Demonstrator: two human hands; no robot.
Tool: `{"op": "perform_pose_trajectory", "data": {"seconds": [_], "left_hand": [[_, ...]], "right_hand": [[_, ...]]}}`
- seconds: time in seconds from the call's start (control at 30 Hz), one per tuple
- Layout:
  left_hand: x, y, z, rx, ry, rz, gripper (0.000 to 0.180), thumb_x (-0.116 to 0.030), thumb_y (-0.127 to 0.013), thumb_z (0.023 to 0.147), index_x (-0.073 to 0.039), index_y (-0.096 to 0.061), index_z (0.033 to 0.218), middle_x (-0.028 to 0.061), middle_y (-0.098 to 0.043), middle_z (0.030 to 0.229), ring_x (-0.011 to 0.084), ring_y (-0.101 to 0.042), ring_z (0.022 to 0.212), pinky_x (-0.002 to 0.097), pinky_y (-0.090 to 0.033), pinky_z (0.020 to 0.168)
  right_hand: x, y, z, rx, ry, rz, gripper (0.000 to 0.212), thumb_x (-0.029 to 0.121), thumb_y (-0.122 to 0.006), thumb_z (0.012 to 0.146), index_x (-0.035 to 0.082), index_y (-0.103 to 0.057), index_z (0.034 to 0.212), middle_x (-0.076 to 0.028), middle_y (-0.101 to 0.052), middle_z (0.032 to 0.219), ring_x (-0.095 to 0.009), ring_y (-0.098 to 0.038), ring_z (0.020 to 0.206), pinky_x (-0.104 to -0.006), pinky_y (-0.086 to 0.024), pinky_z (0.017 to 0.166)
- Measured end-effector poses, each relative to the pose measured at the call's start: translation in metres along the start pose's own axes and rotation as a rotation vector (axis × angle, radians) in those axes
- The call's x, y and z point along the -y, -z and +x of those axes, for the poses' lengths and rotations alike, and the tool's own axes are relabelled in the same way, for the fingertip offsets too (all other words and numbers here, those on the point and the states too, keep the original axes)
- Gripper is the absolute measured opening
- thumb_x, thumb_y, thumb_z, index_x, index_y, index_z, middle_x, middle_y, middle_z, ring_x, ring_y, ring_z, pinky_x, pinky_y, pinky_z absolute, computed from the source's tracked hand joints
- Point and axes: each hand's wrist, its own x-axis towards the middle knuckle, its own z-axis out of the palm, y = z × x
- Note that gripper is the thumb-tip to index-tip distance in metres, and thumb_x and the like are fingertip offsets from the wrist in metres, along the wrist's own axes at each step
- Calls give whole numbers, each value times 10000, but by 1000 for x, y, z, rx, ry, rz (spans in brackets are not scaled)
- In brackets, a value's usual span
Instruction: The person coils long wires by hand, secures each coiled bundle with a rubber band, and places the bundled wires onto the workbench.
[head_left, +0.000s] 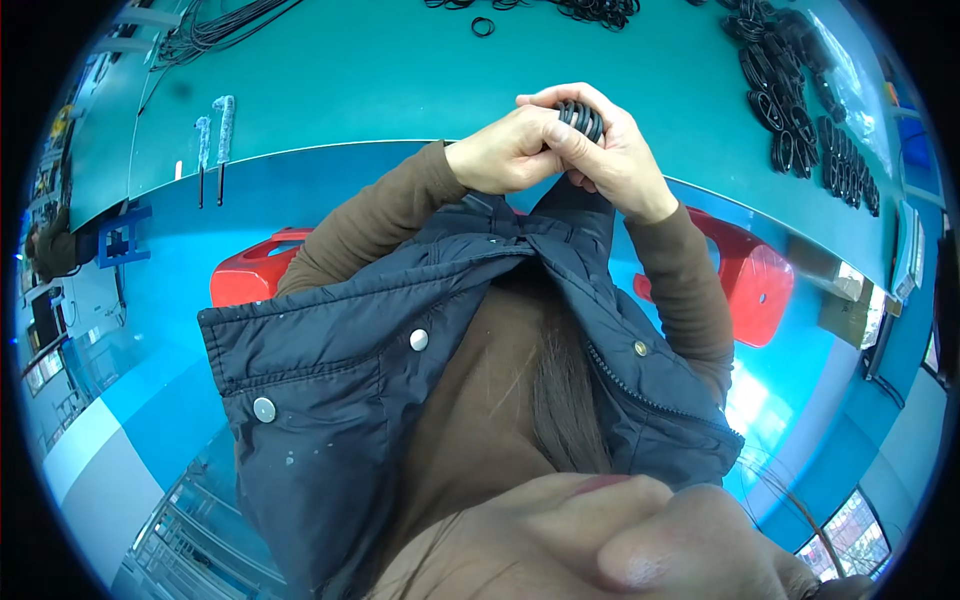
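Observation:
Over the near edge of the green table, my two hands meet around a small coil of black cable [580,120], its turns stacked side by side. My right hand [625,155] is closed about the coil, with the fingers over the top and the thumb across the front. Against the coil's left side, my left hand [510,148] is closed too, its thumb and finger gripping there. The left fingertips are partly hidden, and the ends of the cable cannot be made out.
On the green table [330,90] lie a loose cable bundle [215,35], two plastic-wrapped rods [224,130], a single black ring [483,27] and many tied black coils [775,85] at the right. Red stools [755,285] stand below the table edge, with a cardboard box [855,315] farther right.

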Motion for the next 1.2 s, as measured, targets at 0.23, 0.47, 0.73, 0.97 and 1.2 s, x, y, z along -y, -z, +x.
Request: {"op": "perform_pose_trajectory", "data": {"seconds": [0.23, 0.47, 0.73, 0.97, 1.2], "left_hand": [[1, -2, -4, -130, 21, -3, 63, -22, -562, 868, 6, -583, 920, 31, -577, 778, 89, -522, 719, 243, -447, 636], [-7, -13, -8, -542, -104, 775, 124, -91, -639, 849, 12, -594, 903, 48, -585, 942, 103, -535, 820, 274, -448, 617], [-8, -4, -13, -152, 44, 158, 466, -53, -482, 914, 45, -284, 1324, 149, -481, 1191, 208, -492, 1131, 333, -408, 963], [-9, -11, -16, -123, 136, -123, 160, -129, -519, 925, 19, -546, 978, 117, -560, 1043, 171, -590, 797, 290, -502, 690], [-9, -6, -19, -15, 263, -142, 201, -173, -475, 966, 2, -539, 1044, 53, -585, 855, 116, -577, 769, 250, -501, 697]], "right_hand": [[-11, 4, 0, -110, 81, -205, 360, 331, -621, 875, 19, -544, 1037, -49, -582, 798, -118, -545, 660, -257, -459, 571], [-4, 7, 4, -157, 134, -422, 379, 350, -617, 874, 16, -541, 1035, -122, -612, 845, -184, -601, 753, -293, -486, 661], [-11, -3, 4, -198, 388, -627, 462, 385, -638, 849, 41, -497, 1123, -249, -440, 1346, -428, -227, 1356, -447, -288, 1055], [-6, 4, 5, -54, 343, -385, 485, 292, -626, 870, 16, -479, 1239, -209, -503, 1304, -331, -170, 1395, -415, -187, 1100], [-8, 0, 9, 24, 201, -156, 488, 250, -611, 873, -23, -462, 1249, -195, -568, 1196, -278, -480, 1206, -367, -409, 969]]}}
